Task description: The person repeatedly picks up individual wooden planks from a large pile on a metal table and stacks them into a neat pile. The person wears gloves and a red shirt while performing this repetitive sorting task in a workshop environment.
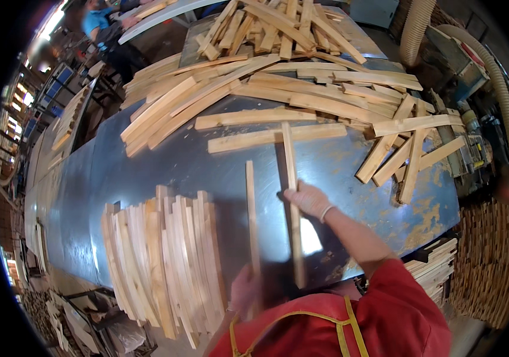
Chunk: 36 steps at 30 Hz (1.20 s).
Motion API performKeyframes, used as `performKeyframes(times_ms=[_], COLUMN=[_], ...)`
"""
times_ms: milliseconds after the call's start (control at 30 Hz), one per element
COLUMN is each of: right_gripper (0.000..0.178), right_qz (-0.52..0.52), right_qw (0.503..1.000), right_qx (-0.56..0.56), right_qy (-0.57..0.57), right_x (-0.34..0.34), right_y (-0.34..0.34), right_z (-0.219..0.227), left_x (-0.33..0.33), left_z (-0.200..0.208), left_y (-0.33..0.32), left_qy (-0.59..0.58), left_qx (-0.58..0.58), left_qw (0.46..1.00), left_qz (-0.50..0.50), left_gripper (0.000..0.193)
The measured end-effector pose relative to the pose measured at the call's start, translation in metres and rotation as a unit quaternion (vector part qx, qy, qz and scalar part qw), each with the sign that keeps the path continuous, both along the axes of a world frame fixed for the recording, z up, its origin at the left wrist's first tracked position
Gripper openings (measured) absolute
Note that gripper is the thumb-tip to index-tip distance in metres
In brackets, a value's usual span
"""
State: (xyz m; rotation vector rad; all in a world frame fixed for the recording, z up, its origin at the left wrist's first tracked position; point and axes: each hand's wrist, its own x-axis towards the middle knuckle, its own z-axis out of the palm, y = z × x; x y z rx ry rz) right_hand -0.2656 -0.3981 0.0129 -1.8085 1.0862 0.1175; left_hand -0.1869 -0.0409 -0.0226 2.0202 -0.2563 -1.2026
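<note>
so, narrow wooden strip (pixel 295 229) upright in frame, over the middle of the tabletop (pixel 168 169), near the wearer's body; its lower end blurred. right hand (pixel 308 199) on it about midway, fingers closed round the wood; pale band at that wrist. just left, roughly parallel, a second strip (pixel 251 217). left hand (pixel 244 291) at its lower end, low in view and blurred; cannot tell whether those fingers are closed on it.

left of the left hand, a row of pale strips (pixel 158 262) side by side, ends uneven. beyond the right hand, two boards (pixel 254 118) lying crosswise, one nearer than the other. farther back, a loose heap of boards (pixel 272 27); to the right, several crossed boards (pixel 409 149), with sawdust (pixel 427 220) scattered on the shiny metal surface nearby.

outer edges: ribbed hose (pixel 502 95) at far right, stacked wood (pixel 492 262) below it. upper left, a person in a blue top (pixel 94 22).
</note>
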Motion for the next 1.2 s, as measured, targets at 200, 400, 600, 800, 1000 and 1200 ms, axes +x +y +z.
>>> performKeyframes(times_ms=[200,400,600,800,1000,1200], right_gripper=[0.062,0.04,0.038,0.041,0.044,0.055], right_qz=[0.154,0.304,0.189,0.368,0.191,-0.394], right_qw=[0.986,0.94,0.865,0.786,0.895,0.791], right_qx=[0.025,0.019,-0.457,-0.395,-0.403,-0.379], right_qy=[-0.055,-0.156,0.088,0.301,0.006,0.274], right_x=[0.056,0.065,-0.074,-0.096,-0.104,-0.291], right_y=[0.182,0.172,-0.07,-0.106,-0.099,-0.243], right_z=[-0.075,-0.042,0.004,0.02,0.017,-0.016], left_x=[0.017,0.031,0.028,0.02,-0.015,-0.01], left_z=[0.028,-0.005,0.002,0.018,0.007,0.003], left_y=[0.032,0.07,0.058,-0.018,-0.108,-0.135], left_qy=[-0.411,-0.57,-0.486,-0.45,-0.435,-0.427], left_qx=[0.083,0.102,0.1,-0.005,0.034,0.135], left_qw=[0.873,0.775,0.832,0.822,0.799,0.763], left_qz=[-0.248,-0.253,-0.249,-0.348,-0.414,-0.467], left_gripper=[0.066,0.075,0.084,0.091,0.093,0.078])
